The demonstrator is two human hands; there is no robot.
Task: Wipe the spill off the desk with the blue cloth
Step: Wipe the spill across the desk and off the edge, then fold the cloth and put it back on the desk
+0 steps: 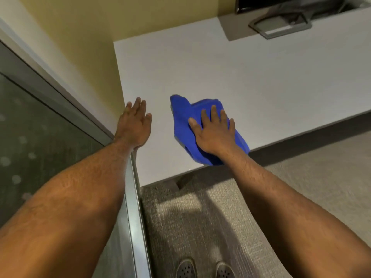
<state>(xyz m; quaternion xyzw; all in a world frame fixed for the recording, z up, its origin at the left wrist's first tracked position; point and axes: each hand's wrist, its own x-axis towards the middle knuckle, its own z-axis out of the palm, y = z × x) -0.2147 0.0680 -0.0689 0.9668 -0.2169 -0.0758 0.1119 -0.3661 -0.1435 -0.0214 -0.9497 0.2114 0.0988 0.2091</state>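
Note:
A crumpled blue cloth [183,117] lies on the white desk [251,77] near its front edge. My right hand [213,133] presses flat on top of the cloth, fingers spread, palm down. My left hand [134,123] rests flat on the bare desk at its left edge, next to the wall, fingers apart and holding nothing. I cannot make out a spill on the desk surface; a small wet glint shows at the front edge near the cloth.
A monitor with a grey stand [281,26] sits at the back right of the desk. A yellow wall [80,37] and a glass partition with a metal frame [132,197] bound the left. Carpet [200,217] and my shoes [204,268] lie below.

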